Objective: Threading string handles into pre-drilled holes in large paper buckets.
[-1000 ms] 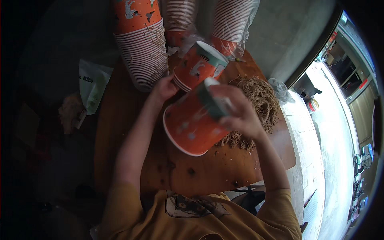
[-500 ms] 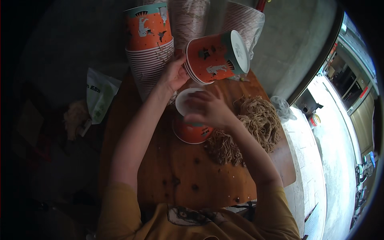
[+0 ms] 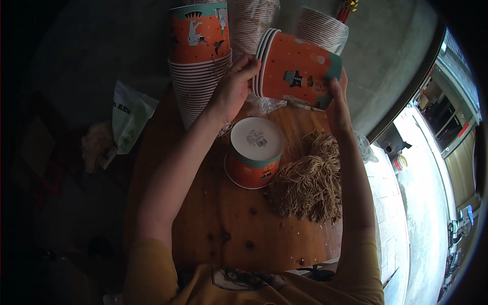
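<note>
Since the earlier frame both hands have shifted to the far side of the table and the right hand, which was pressing on the upturned cup, has let go of it and joined the left on the nested cups. Those nested orange paper cups [image 3: 297,71] lie on their side in the air above the far edge of the table, rims pointing left and base to the right. The left hand [image 3: 231,89] grips them at the rim end, fingers curled over the stacked rims and thumb underneath. The right hand [image 3: 336,99] holds the base end, fingers wrapped round the far side where they are mostly hidden, so how tightly they close cannot be told.

Just near of the hands, the upturned orange cup [image 3: 254,160] stands alone, base up, white bottom showing, touched by neither hand. Right of it lies a heap of brown string loops [image 3: 310,183], its edge just beside the cup. All of this rests on the wooden table [image 3: 213,223], which is dotted with dark knots.

Farther out, a tall stack of orange cups [image 3: 199,56] rises at the far left of the table, with two more pale stacks wrapped in plastic [image 3: 323,28] behind the hands. A white and green bag [image 3: 127,119] lies off the table's left edge.
</note>
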A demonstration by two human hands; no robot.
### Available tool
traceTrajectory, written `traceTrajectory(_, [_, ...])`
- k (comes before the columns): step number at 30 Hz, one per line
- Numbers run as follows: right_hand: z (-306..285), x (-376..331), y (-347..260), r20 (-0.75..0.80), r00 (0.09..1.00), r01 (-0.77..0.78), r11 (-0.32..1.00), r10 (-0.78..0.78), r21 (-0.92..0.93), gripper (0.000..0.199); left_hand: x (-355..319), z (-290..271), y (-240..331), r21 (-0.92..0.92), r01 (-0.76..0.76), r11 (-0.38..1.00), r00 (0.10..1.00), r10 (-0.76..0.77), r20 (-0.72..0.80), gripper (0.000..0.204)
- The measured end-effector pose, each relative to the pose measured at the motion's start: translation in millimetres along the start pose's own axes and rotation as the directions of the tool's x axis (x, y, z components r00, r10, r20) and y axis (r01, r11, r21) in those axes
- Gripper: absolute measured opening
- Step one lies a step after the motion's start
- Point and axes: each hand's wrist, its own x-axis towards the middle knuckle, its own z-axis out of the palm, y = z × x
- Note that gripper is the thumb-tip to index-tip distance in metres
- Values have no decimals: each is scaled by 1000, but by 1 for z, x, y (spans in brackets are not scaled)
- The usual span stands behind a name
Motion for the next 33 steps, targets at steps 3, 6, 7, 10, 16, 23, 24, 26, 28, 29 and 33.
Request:
traceTrajectory(3, [3, 4, -2, -47, 999, -24, 1000, 24, 3, 78, -6, -2, 0, 63, 59, 996, 995, -54, -84, 9])
traceTrajectory(6, [2, 6, 1, -40, 997, -58, 998, 58, 17, 72, -13, 4, 1, 124, 105, 987, 979, -80, -190, 9])
traceTrajectory(7, [1, 6, 3, -41, 997, -63, 998, 64, 27, 68, -14, 6, 1, 130, 105, 986, 978, -79, -191, 9])
traceTrajectory(10, [-12, 10, 10, -49, 997, -61, 997, 63, 41, 63, -20, 8, 6, 151, 129, 980, 951, -80, -298, 12])
traceTrajectory(16, [-72, 14, 14, -168, 966, -137, 937, 198, 320, 52, -51, -11, 30, 109, -83, 991, 894, 123, -430, 19])
traceTrajectory(23, [-61, 17, 30, -254, 960, -188, 945, 120, -266, 64, -99, -8, 69, 66, -264, 962, 838, 263, -478, 31])
traceTrajectory(24, [-88, 26, 64, -220, 972, -176, 868, 79, -465, 67, -101, -5, 66, 14, -250, 968, 848, 226, -479, 32])
traceTrajectory(26, [-91, 31, 101, -151, 988, -134, 679, 35, -722, 70, -116, -11, 64, -34, -238, 971, 833, 186, -521, 34])
traceTrajectory(28, [-45, 26, 101, -103, 993, -117, 577, 57, -808, 70, -144, -21, 76, -49, -224, 973, 782, 150, -606, 36])
traceTrajectory(29, [-44, 26, 99, -103, 990, -139, 538, 97, -832, 70, -154, -25, 78, -42, -216, 976, 766, 142, -627, 36])
traceTrajectory(33, [-24, 38, 87, -6, 999, -25, 477, 40, -879, 72, -203, -60, 105, 185, -222, 958, 710, 288, -643, 38])
